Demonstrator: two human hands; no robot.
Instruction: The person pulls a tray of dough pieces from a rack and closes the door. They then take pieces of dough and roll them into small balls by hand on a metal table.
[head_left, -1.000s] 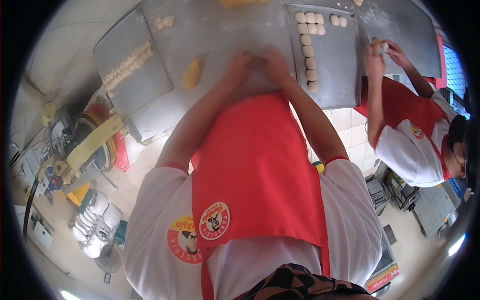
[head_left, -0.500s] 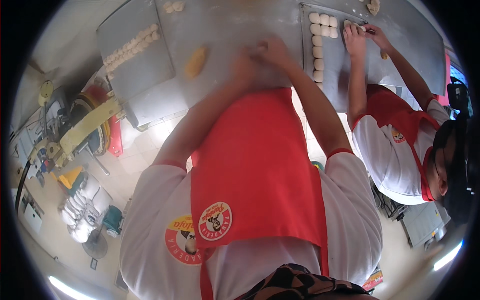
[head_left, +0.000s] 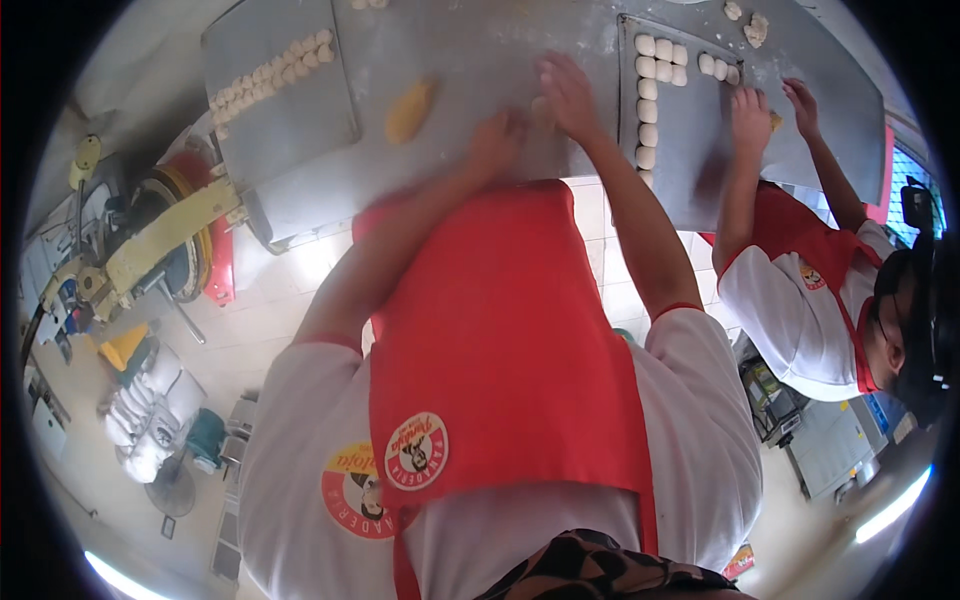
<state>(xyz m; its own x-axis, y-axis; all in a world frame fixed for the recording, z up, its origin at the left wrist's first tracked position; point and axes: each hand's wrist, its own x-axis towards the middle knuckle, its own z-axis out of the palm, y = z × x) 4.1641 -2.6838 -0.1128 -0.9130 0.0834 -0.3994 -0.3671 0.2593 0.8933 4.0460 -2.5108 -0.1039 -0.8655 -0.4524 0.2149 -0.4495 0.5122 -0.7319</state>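
Observation:
Over the grey metal worktable [head_left: 470, 60], my right hand [head_left: 568, 97] is spread with its fingers stretched away from me. A small pale dough piece [head_left: 542, 112] shows at the inner edge of that palm, partly covered by it. To its left, and a little closer to my red apron, my left hand [head_left: 497, 143] is curled low over the table. Its fingers are somewhat blurred, and whatever it may hold is hidden. Left of my hands lies a yellowish elongated dough lump [head_left: 410, 112].
On the left, a metal tray [head_left: 290, 120] carries rows of small dough pieces [head_left: 268, 80]. To the right, another tray [head_left: 690, 150] holds dough balls [head_left: 647, 110]. A co-worker's hands [head_left: 750, 122] are near that tray. Loose dough [head_left: 756, 30] lies at the far right.
My hands were close together and blurred; now they are apart, the right one spread further forward. The co-worker's hands have left the short row of dough balls and moved nearer and right.

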